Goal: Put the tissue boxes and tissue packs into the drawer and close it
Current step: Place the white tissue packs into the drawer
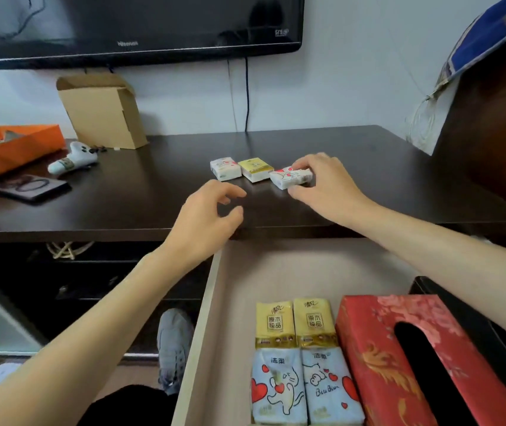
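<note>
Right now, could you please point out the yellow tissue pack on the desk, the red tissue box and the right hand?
yellow tissue pack (255, 169): head view, top face.
red tissue box (368, 339): head view, patterned top, left of slot.
right hand (322, 179): head view, back of hand.

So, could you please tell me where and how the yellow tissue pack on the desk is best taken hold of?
Grip the yellow tissue pack from above, fingers on its near and far ends. It lies flat, and the white packs beside it crowd its long sides. The left hand is open and nearest; the right hand is already gripping one.
</note>
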The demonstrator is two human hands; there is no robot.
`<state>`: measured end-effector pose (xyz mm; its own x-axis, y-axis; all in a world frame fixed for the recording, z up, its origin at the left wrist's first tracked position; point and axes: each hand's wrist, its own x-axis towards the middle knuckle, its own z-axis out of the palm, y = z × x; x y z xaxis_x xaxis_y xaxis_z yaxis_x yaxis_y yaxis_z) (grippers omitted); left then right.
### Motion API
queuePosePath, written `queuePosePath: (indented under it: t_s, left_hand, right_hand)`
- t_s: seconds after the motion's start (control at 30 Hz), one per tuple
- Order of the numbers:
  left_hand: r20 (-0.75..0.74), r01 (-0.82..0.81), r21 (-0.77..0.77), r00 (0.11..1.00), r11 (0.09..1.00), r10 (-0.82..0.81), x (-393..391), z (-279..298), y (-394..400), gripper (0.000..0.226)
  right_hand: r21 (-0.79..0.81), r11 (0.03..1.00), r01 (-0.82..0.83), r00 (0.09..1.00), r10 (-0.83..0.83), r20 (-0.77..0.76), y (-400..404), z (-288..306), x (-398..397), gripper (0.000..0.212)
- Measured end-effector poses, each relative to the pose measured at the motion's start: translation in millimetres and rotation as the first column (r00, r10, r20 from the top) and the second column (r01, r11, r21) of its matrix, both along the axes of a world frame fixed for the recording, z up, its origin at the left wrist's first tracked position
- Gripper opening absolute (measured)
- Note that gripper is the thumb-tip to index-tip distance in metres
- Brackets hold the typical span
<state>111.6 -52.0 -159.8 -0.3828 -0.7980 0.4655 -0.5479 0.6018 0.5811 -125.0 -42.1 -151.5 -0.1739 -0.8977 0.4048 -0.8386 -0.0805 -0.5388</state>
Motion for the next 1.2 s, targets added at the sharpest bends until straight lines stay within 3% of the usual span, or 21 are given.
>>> queuePosePath:
  t_s: [0.13,0.2,0.3,0.4,0.5,0.6,0.67,0.73,0.87,1.03,1.2]
  left_hand:
    - [0.183,-0.106,0.021,0.978,0.994,0.101,-15,-3,-72,0.054]
    - [0.270,-0.149,0.063,0.955,0.987,0.127,-22,-5,-105,0.070]
    - [0.319,-0.191,0.082,0.935,0.978,0.156,-30,-7,-144,0.080]
    - [0.301,-0.224,0.145,0.938,0.964,0.172,-33,-11,-164,0.071]
    - [0.254,-0.234,0.144,0.948,0.961,0.193,-33,-9,-166,0.045]
    - [0.352,-0.209,0.068,0.920,0.976,0.172,-29,2,-152,0.038]
    - [0.396,-0.180,0.099,0.910,0.979,0.128,-22,8,-137,0.038]
    - [0.403,-0.140,0.154,0.913,0.978,0.068,-11,10,-119,0.036]
    - [0.411,-0.095,0.214,0.912,0.972,-0.002,7,14,-84,0.033]
    - [0.339,-0.132,0.208,0.939,0.969,0.055,9,9,-47,0.032]
    - [0.325,-0.198,0.094,0.932,0.976,0.158,2,6,-26,0.040]
  right_hand:
    - [0.115,0.988,0.108,0.978,-0.126,0.164,-41,-10,-3,0.085]
    - [0.131,0.986,0.100,0.976,-0.122,0.179,-53,-14,-6,0.085]
    - [0.114,0.989,0.094,0.983,-0.110,0.147,-60,-18,-9,0.068]
    - [0.129,0.985,0.111,0.990,-0.122,0.074,-63,-21,-9,0.051]
    - [0.141,0.979,0.144,0.989,-0.148,0.022,-66,-21,-9,0.046]
    - [0.124,0.980,0.158,0.985,-0.166,0.051,-65,-21,-9,0.038]
    - [0.104,0.983,0.153,0.981,-0.164,0.100,-63,-20,-11,0.031]
    - [0.101,0.987,0.122,0.973,-0.139,0.183,-61,-20,-12,0.035]
    - [0.089,0.996,0.028,0.947,-0.055,0.316,-51,-18,-12,0.066]
    - [0.035,0.997,-0.067,0.938,0.051,0.344,-39,-17,-9,0.060]
    - [-0.093,0.993,-0.075,0.934,0.102,0.341,8,-13,14,0.054]
